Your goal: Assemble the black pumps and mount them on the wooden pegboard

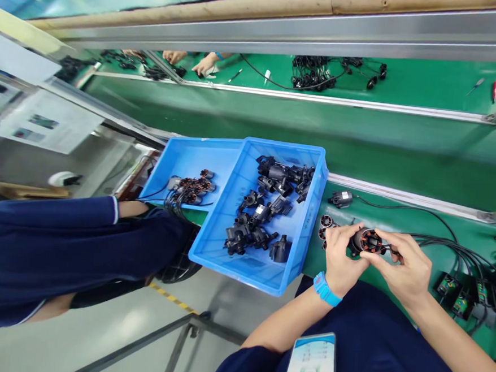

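Both my hands meet over the green bench at the right. My left hand (341, 256), with a blue wristband, closes its thumb and fingers round a black plastic pump housing (354, 243). Pinched between the thumb and fingers of my right hand (406, 268) is a round motor stator (370, 240) with copper windings, facing up. Stator and housing touch; how far one sits inside the other I cannot tell. More stators (325, 221) lie just left of my hands, partly hidden. Behind them rests a black pump (341, 199) with a white label and a cable.
A blue bin (246, 270) of black pump housings stands left of me, beside a blue tray (227, 149) holding wired stators. Cables and circuit boards (460, 304) lie at the right. A co-worker in dark blue (78, 248) is at the left; other people's hands (205, 64) work across the bench.
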`<act>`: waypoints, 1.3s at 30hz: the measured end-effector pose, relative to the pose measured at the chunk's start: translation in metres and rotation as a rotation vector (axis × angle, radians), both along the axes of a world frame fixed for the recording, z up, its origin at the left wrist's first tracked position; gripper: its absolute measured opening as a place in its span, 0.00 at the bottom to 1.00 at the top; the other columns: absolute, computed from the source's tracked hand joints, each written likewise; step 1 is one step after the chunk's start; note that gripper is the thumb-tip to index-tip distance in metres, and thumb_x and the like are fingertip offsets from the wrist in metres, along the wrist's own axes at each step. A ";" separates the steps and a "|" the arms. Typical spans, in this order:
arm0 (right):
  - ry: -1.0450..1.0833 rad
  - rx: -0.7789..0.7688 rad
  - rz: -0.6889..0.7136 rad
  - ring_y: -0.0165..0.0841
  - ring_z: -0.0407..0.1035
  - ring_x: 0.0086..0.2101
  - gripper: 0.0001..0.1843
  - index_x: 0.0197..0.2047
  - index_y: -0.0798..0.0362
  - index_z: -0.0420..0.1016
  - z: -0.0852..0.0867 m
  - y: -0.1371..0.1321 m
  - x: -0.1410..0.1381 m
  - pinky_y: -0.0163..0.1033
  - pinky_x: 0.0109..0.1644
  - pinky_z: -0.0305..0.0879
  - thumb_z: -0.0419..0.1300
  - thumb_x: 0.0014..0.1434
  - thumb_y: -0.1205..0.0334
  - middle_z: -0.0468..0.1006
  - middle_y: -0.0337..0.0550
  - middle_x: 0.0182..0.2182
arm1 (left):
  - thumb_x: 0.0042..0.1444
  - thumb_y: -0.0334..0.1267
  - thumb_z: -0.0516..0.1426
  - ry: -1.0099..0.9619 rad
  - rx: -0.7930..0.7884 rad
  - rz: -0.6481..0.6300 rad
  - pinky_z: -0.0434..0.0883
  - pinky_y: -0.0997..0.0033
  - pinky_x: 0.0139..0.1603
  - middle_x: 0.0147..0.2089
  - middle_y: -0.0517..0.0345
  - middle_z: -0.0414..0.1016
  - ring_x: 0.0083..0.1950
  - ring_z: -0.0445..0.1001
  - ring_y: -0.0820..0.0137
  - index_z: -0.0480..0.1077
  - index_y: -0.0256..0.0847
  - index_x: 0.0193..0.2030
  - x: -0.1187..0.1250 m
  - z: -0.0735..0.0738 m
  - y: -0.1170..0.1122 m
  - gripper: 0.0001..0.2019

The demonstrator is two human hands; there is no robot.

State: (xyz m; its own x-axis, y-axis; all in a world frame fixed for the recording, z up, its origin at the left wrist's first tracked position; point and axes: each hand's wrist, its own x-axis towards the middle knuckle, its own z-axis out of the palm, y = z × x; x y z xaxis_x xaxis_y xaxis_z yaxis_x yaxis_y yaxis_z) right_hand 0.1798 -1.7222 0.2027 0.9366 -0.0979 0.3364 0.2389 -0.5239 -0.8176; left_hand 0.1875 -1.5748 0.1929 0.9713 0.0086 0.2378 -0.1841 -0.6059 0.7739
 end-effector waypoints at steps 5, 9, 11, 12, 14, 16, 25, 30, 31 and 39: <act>0.024 -0.010 -0.007 0.29 0.64 0.24 0.22 0.51 0.49 0.78 0.001 0.001 -0.001 0.37 0.23 0.66 0.69 0.58 0.47 0.79 0.46 0.37 | 0.51 0.37 0.67 -0.071 0.089 -0.061 0.71 0.59 0.52 0.49 0.54 0.77 0.49 0.73 0.63 0.69 0.48 0.61 -0.001 -0.006 0.003 0.29; 0.057 -0.040 0.002 0.31 0.68 0.26 0.21 0.49 0.50 0.77 -0.003 0.000 -0.005 0.37 0.26 0.70 0.68 0.59 0.46 0.79 0.45 0.36 | 0.53 0.37 0.66 -0.113 0.217 -0.168 0.70 0.58 0.52 0.50 0.54 0.76 0.49 0.71 0.62 0.72 0.53 0.58 0.002 -0.009 0.009 0.24; 0.056 -0.059 0.002 0.32 0.71 0.29 0.22 0.51 0.50 0.75 -0.006 0.000 -0.006 0.37 0.28 0.72 0.68 0.58 0.47 0.79 0.45 0.37 | 0.53 0.37 0.66 -0.104 0.240 -0.212 0.70 0.58 0.52 0.50 0.53 0.76 0.49 0.72 0.61 0.73 0.52 0.56 0.003 -0.009 0.011 0.22; 0.045 -0.069 0.001 0.33 0.73 0.31 0.24 0.53 0.51 0.74 -0.006 -0.001 -0.006 0.37 0.30 0.72 0.69 0.58 0.48 0.79 0.45 0.38 | 0.53 0.38 0.65 -0.086 0.226 -0.228 0.70 0.58 0.51 0.50 0.52 0.77 0.49 0.73 0.61 0.72 0.50 0.56 0.003 -0.008 0.011 0.22; -0.003 -0.106 0.015 0.34 0.75 0.34 0.29 0.59 0.50 0.70 -0.007 -0.003 -0.006 0.37 0.34 0.74 0.69 0.58 0.50 0.80 0.45 0.40 | 0.53 0.38 0.65 -0.047 0.172 -0.239 0.71 0.57 0.51 0.50 0.51 0.77 0.48 0.74 0.61 0.67 0.46 0.59 0.003 -0.007 0.011 0.26; -0.055 -0.163 0.057 0.33 0.75 0.35 0.30 0.63 0.47 0.68 -0.007 -0.006 -0.006 0.37 0.38 0.75 0.68 0.60 0.53 0.79 0.45 0.41 | 0.52 0.39 0.65 -0.043 0.130 -0.231 0.72 0.57 0.51 0.50 0.51 0.78 0.48 0.76 0.61 0.61 0.44 0.63 0.002 -0.006 0.011 0.32; -0.081 -0.315 0.141 0.35 0.78 0.41 0.24 0.58 0.50 0.74 0.002 -0.010 -0.008 0.37 0.45 0.76 0.67 0.61 0.51 0.79 0.49 0.51 | 0.54 0.39 0.65 -0.130 0.137 -0.188 0.72 0.58 0.50 0.50 0.52 0.78 0.49 0.77 0.62 0.58 0.47 0.61 -0.004 -0.006 0.012 0.30; -0.170 -0.312 0.072 0.37 0.79 0.42 0.20 0.54 0.53 0.75 -0.001 -0.007 -0.009 0.38 0.46 0.76 0.67 0.61 0.54 0.83 0.46 0.44 | 0.54 0.40 0.66 -0.120 0.115 -0.127 0.73 0.57 0.49 0.49 0.52 0.79 0.47 0.77 0.63 0.56 0.47 0.62 -0.006 -0.012 0.005 0.32; -0.174 -0.312 0.058 0.37 0.79 0.42 0.19 0.53 0.53 0.75 -0.002 -0.006 -0.009 0.38 0.46 0.76 0.68 0.61 0.54 0.83 0.46 0.44 | 0.54 0.40 0.66 -0.124 0.106 -0.126 0.73 0.57 0.49 0.49 0.53 0.79 0.47 0.77 0.63 0.56 0.47 0.62 -0.006 -0.012 0.003 0.32; -0.075 -0.415 0.158 0.42 0.74 0.50 0.25 0.61 0.53 0.71 -0.013 -0.008 -0.010 0.47 0.55 0.72 0.64 0.64 0.53 0.73 0.54 0.59 | 0.54 0.42 0.65 -0.143 0.053 -0.060 0.72 0.55 0.51 0.48 0.53 0.78 0.48 0.77 0.62 0.58 0.48 0.60 0.000 -0.015 -0.009 0.29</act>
State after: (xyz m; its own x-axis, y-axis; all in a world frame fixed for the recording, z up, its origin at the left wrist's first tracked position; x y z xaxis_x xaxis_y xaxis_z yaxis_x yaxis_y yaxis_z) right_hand 0.1701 -1.7306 0.1894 0.9008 0.2023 0.3842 0.3930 -0.7561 -0.5233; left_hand 0.1880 -1.5841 0.1780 0.9257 -0.0643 0.3727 -0.3273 -0.6300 0.7043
